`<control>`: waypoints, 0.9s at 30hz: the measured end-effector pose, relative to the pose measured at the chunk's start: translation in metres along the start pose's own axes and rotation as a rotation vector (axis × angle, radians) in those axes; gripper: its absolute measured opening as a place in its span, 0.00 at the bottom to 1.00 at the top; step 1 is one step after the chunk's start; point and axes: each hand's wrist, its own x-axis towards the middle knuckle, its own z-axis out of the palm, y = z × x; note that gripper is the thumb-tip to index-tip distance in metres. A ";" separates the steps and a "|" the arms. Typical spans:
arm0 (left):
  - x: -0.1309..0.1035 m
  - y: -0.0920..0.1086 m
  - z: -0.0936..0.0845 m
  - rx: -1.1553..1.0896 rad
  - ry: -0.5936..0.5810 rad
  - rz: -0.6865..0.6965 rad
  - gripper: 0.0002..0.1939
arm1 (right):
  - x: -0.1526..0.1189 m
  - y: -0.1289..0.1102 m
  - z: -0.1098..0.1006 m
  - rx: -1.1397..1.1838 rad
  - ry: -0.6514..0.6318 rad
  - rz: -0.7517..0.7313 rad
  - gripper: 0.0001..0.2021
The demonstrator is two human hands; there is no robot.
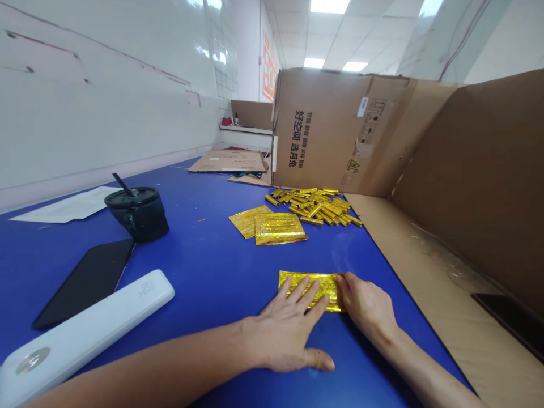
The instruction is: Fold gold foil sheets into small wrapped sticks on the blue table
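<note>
Lengthwise from left to right, a gold foil packet (330,285) lies on the blue bench (212,272), the left hand (285,337) splayed flat on it, the right hand (370,309) pinching its right end.

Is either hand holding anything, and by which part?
The right hand holds the gold foil sheet by its right edge; the left hand lies spread over it, not gripping.
</note>
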 end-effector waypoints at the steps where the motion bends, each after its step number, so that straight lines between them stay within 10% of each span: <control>1: 0.000 0.000 0.000 -0.002 -0.014 -0.004 0.42 | 0.000 -0.001 -0.001 -0.013 -0.004 -0.001 0.17; 10: 0.001 -0.001 -0.003 -0.013 -0.084 -0.016 0.40 | -0.001 0.007 -0.005 -0.082 0.065 -0.002 0.14; 13: 0.001 -0.001 0.000 -0.026 -0.058 -0.005 0.41 | -0.011 -0.003 -0.008 0.079 0.190 -0.274 0.15; 17: 0.002 -0.001 0.002 -0.021 -0.042 0.031 0.38 | -0.029 -0.021 -0.008 0.321 -0.097 -0.689 0.26; 27: 0.001 -0.002 -0.003 0.013 -0.043 -0.032 0.46 | -0.017 0.002 0.011 0.175 -0.186 -0.569 0.33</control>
